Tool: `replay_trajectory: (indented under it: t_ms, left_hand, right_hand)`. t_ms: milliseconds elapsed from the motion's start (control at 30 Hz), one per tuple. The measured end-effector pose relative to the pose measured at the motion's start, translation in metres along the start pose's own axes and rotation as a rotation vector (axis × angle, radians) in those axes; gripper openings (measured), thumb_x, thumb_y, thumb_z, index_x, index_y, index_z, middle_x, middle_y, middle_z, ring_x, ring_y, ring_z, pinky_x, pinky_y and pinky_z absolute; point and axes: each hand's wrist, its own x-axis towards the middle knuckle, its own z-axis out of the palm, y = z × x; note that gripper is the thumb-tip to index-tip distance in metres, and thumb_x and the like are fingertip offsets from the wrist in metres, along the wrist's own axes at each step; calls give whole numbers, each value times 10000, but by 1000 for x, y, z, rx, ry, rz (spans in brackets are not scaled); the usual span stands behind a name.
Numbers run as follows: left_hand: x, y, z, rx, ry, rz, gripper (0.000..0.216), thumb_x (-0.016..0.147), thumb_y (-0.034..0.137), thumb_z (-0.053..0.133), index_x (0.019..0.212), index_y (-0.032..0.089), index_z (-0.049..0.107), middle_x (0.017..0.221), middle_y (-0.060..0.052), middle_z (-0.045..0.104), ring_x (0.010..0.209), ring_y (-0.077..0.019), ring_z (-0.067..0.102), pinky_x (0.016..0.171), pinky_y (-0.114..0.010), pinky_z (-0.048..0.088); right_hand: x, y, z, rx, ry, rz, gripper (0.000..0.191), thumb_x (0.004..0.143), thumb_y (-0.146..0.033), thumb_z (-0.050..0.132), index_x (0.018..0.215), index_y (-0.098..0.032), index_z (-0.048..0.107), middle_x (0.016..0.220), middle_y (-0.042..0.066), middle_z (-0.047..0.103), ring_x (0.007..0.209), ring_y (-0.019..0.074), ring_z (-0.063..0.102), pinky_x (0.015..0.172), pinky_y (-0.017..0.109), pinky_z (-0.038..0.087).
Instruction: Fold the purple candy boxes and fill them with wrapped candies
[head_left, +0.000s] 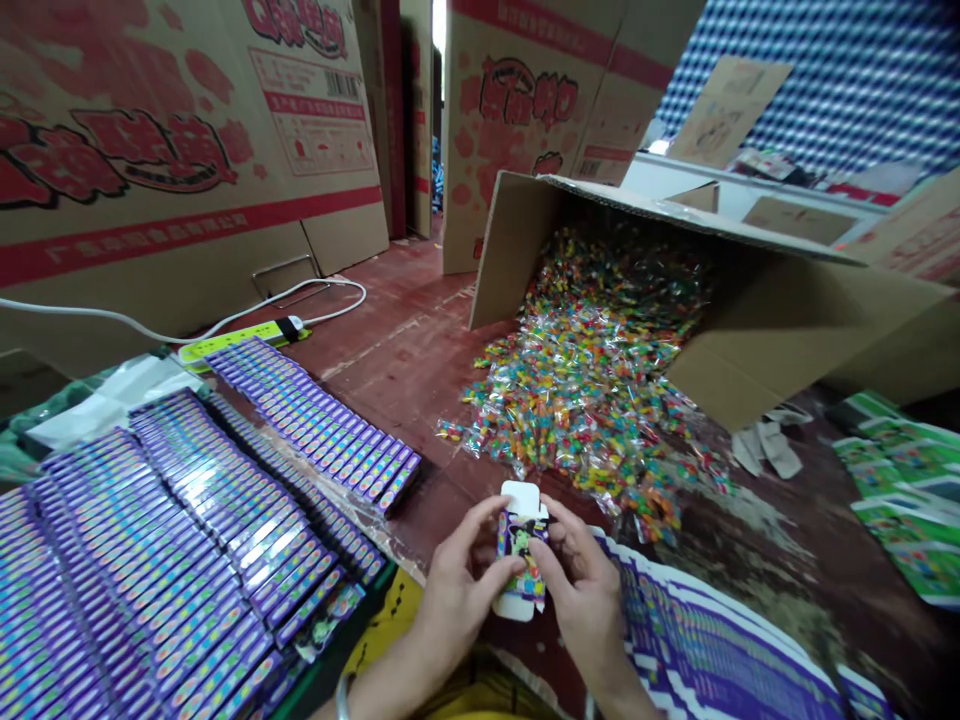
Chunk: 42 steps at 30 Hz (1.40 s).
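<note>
Between my two hands is a small purple candy box (523, 545), printed with bright colours, its white end flaps standing out at top and bottom. My left hand (463, 570) grips its left side, thumb across the front. On the right side my right hand (581, 575) closes on the same box, its thumb also on the printed face. Just beyond lies a heap of small clear packets of colourful candy (577, 390), spilling from a tipped carton (750, 340). A fanned row of flat purple boxes (720, 620) lies beside my right hand.
Rows of purple boxes (180, 520) stand packed at the left, with another row (322, 425) behind. A yellow-green power strip (240, 343) with a white cable lies near large printed cartons (180, 130). Green printed packs (900, 490) lie at the far right.
</note>
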Motion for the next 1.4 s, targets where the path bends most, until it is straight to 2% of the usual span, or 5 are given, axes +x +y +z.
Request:
replay_trajectory:
  t_ms: [300, 500, 833, 1133, 1400]
  left_hand:
    - [1, 16, -7, -115, -258, -107, 324, 788, 124, 703, 1085, 191, 589, 866, 11, 594, 761, -119, 556, 681, -208, 445]
    - [1, 10, -5, -215, -138, -60, 354, 783, 98, 702, 1037, 228, 493, 934, 28, 542, 742, -94, 570, 658, -198, 448]
    - [-5, 18, -12, -2, -100, -27, 326, 798, 104, 673, 1056, 230, 520, 970, -1, 605, 819, -144, 637, 734, -251, 504]
    - [-8, 13, -17, -6, -126, -58, 515, 794, 123, 680, 1276, 249, 550, 1016, -28, 623, 812, -144, 600, 714, -240, 476]
    - [0, 14, -26, -99, -42, -94, 301, 780, 195, 726, 1048, 187, 591, 931, -14, 632, 810, -153, 583, 710, -239, 465]
  right_hand:
    - [5, -4, -4, -135, -21, -172, 164, 913, -278, 598, 772, -205, 640, 960, 59, 656, 926, 207, 627, 826, 301, 481]
    - [13, -14, -2, 181, -65, -53, 142, 864, -291, 678, 922, -232, 564, 935, 38, 655, 886, 195, 644, 818, 313, 511]
    - [37, -34, -12, 108, -317, 197, 237, 761, -361, 777, 806, -169, 645, 788, 24, 657, 748, 174, 604, 706, 278, 479]
    - [37, -39, -10, -99, -283, 13, 275, 860, -359, 678, 663, -175, 622, 733, 19, 620, 703, 168, 583, 664, 275, 452]
    - [18, -33, -15, -195, -391, -9, 321, 934, -328, 581, 1242, -238, 601, 1057, 67, 654, 880, 191, 656, 688, 269, 545]
